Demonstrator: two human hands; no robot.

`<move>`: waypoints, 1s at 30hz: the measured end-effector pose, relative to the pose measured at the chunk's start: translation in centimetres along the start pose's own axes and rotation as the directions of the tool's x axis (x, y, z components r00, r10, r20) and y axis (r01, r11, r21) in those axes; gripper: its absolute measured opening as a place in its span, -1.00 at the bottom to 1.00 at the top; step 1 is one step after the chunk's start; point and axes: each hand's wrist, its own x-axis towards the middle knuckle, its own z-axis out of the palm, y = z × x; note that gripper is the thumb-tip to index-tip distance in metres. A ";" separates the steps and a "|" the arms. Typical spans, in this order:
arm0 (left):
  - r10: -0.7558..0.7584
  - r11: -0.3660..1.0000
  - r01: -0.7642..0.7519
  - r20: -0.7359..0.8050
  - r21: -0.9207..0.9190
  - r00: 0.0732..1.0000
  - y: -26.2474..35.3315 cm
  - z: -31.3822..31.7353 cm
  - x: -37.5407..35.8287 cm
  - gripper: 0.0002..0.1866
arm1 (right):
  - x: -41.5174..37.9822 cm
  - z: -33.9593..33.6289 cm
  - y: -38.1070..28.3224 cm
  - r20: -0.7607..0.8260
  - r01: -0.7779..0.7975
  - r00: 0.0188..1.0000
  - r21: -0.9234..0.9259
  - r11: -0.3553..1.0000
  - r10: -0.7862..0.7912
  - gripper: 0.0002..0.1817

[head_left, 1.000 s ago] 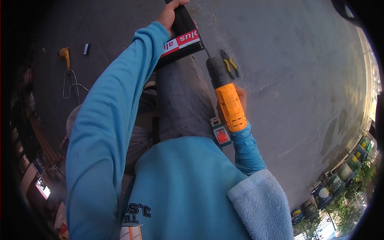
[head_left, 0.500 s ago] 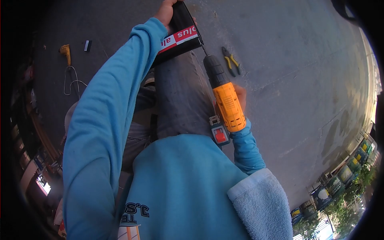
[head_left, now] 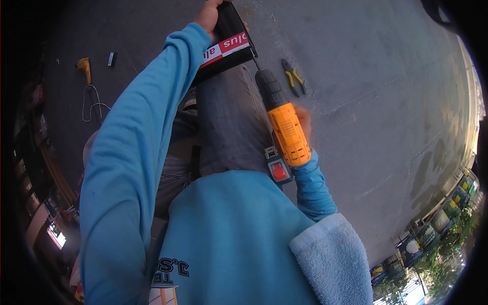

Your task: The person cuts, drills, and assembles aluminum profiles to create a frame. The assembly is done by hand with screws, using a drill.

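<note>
Near the top of the head view, my left hand (head_left: 208, 19) is closed around a black profile piece (head_left: 230, 24) that carries a red-and-white printed label. The piece rests across my raised thigh in grey trousers (head_left: 229, 117). My right hand (head_left: 303, 121) grips an orange and black cordless drill (head_left: 285, 129), and most of its fingers are hidden behind the drill body. A thin bit runs from the drill's chuck to the lower right corner of the black piece; whether its tip touches is too small to tell.
Pliers with yellow-and-black handles (head_left: 294, 78) lie on the grey floor (head_left: 366, 112) to the right. At the left are a yellow tool with a pale cord (head_left: 84, 68) and a small dark-and-white box (head_left: 112, 59). A blue towel (head_left: 333, 259) hangs at my right side.
The drill has shifted very slightly to the left along with my right hand. My left hand and the black piece have barely moved.
</note>
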 end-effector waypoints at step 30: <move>0.055 0.995 -0.060 0.061 0.074 0.997 -0.3 0.2 0.4 -0.55 | 0.6 0.0 -2.7 -0.030 -0.218 0.976 -0.082 0.972 0.216 -0.49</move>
